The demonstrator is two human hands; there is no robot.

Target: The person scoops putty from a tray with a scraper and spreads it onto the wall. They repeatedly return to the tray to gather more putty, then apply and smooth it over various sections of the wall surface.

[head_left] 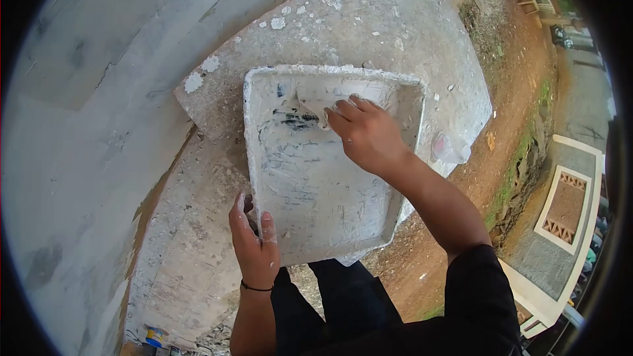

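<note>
Your right hand (366, 133) is inside the one plaster-caked tray (316, 184) at its far end, fingers (339, 117) pinched together on a single small scraper (308, 107) — blade pointing left. Your left hand (254, 244) clamps the tray's near-left rim on the spattered ledge (395, 33), fingers closed over the rim.

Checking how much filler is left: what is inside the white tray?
Inside the tray only smeared white paste and dark streaks show. The right hand presses a scraper at the far end, hiding what lies beneath.
</note>
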